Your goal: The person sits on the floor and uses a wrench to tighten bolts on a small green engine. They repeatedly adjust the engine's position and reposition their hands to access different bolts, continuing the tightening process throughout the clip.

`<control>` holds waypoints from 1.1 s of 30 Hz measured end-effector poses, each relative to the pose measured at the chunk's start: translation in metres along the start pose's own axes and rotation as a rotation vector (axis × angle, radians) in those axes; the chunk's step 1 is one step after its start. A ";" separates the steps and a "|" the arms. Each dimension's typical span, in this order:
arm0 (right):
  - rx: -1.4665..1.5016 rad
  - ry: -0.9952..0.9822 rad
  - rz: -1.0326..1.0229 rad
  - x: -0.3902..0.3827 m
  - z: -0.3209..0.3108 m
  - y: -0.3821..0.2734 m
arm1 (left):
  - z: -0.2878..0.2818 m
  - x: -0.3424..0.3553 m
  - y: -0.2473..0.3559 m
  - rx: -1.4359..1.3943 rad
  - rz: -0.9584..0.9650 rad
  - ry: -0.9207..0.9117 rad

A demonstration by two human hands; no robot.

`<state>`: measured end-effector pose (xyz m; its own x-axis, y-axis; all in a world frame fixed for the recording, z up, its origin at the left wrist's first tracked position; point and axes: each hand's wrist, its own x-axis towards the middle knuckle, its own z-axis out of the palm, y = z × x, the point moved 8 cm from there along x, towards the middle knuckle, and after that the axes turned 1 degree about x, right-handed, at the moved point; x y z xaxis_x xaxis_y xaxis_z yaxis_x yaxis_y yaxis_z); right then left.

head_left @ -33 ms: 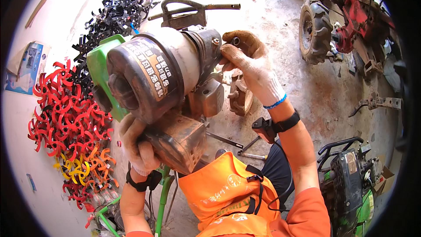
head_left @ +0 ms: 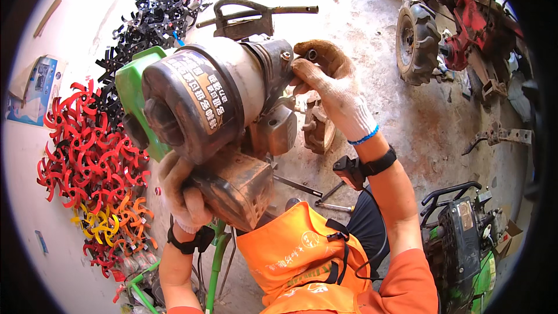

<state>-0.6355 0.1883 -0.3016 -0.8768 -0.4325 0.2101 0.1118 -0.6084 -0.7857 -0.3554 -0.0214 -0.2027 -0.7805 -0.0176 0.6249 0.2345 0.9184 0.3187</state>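
A dirty small engine (head_left: 276, 131) stands in front of me, with a large round black-and-pale air filter housing (head_left: 189, 102) on top and a green tank-like part (head_left: 139, 75) behind. My left hand (head_left: 183, 192), in a soiled work glove, is closed around the edge of the rusty box-shaped muffler cover (head_left: 238, 189) at the engine's near side. My right hand (head_left: 328, 75), also gloved, is closed at the black elbow pipe (head_left: 276, 64) beside the housing. A small dark metal tube (head_left: 312, 54) shows among its curled fingers; a bolt (head_left: 285, 55) sits on the elbow.
Piles of red tiller blades (head_left: 93, 145) and black ones (head_left: 151, 17) lie to the left. A treaded wheel (head_left: 415, 40) and red machine (head_left: 471, 23) stand at far right. Another engine (head_left: 459, 238) is at near right. Wrenches (head_left: 334, 204) and a handled metal frame (head_left: 244, 17) lie on the floor.
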 end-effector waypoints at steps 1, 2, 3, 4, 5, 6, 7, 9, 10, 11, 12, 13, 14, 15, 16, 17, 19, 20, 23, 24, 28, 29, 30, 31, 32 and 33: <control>0.009 -0.001 -0.007 0.001 0.002 -0.001 | 0.000 0.000 -0.001 0.004 -0.007 0.003; 0.016 -0.002 -0.015 0.002 0.004 -0.002 | 0.000 -0.001 -0.001 0.005 -0.011 -0.001; 0.026 -0.002 -0.027 0.002 0.004 -0.002 | 0.000 -0.001 -0.002 0.005 -0.016 -0.006; 0.034 -0.002 -0.019 0.002 0.004 0.000 | 0.000 -0.001 -0.002 0.002 -0.019 -0.008; 0.045 -0.004 -0.018 0.003 0.002 0.001 | 0.000 -0.001 -0.002 0.000 -0.021 -0.008; 0.065 -0.008 -0.029 0.002 0.001 0.003 | 0.000 -0.001 -0.001 -0.007 -0.020 -0.006; 0.072 -0.004 -0.021 0.002 0.000 0.006 | -0.001 -0.001 -0.001 0.010 -0.017 -0.007; 0.101 0.001 -0.029 0.000 -0.003 0.013 | -0.001 0.000 0.001 0.029 -0.007 -0.003; 0.101 0.011 -0.016 0.000 -0.006 0.018 | 0.000 0.001 0.002 0.023 -0.003 0.001; 0.102 0.020 -0.003 0.000 -0.008 0.023 | 0.000 0.001 0.002 0.018 0.002 0.004; 0.099 0.045 0.017 0.000 -0.010 0.028 | 0.000 0.002 0.003 0.016 0.005 -0.002; 0.126 0.026 0.036 0.002 -0.009 0.033 | 0.000 0.002 0.002 0.039 -0.005 -0.007; 0.147 0.026 0.066 0.002 -0.009 0.038 | 0.000 0.002 0.002 0.062 -0.021 -0.023; 0.171 0.029 0.093 0.004 -0.010 0.043 | -0.001 0.002 0.003 0.081 -0.026 -0.033; 0.134 0.038 0.119 0.003 -0.013 0.046 | 0.000 0.003 0.003 0.070 -0.012 -0.031; 0.203 0.027 0.074 0.005 -0.013 0.042 | -0.001 0.003 0.003 0.059 0.002 -0.021; 0.289 0.073 0.050 0.003 -0.020 0.041 | -0.002 0.002 0.003 0.052 -0.001 -0.020; 0.288 0.052 0.022 0.003 -0.021 0.037 | -0.001 0.001 0.002 0.053 -0.010 -0.020; 0.250 0.055 0.015 -0.004 -0.024 0.037 | 0.000 0.000 -0.001 -0.002 -0.009 0.003; 0.226 0.097 0.068 -0.009 -0.027 0.043 | 0.000 0.000 0.000 -0.027 0.002 0.009; 0.216 0.139 0.126 -0.023 -0.029 0.058 | -0.001 0.000 0.001 0.035 0.003 -0.013; 0.236 0.143 0.122 -0.026 -0.029 0.061 | -0.001 0.000 0.002 0.055 -0.005 -0.025; 0.256 0.158 0.128 -0.029 -0.030 0.066 | -0.001 0.000 0.002 0.075 -0.013 -0.036; 0.244 0.164 0.120 -0.031 -0.030 0.069 | -0.001 0.000 0.003 0.068 -0.015 -0.032; 0.233 0.181 0.122 -0.032 -0.032 0.073 | -0.002 0.001 0.003 0.060 -0.017 -0.027; 0.236 0.182 0.108 -0.033 -0.032 0.076 | -0.002 0.001 0.003 0.055 -0.025 -0.027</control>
<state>-0.6129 0.1781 -0.3872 -0.9209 -0.3898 0.0090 0.2954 -0.7124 -0.6366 -0.3548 -0.0191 -0.1998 -0.8011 -0.0305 0.5977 0.1833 0.9382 0.2935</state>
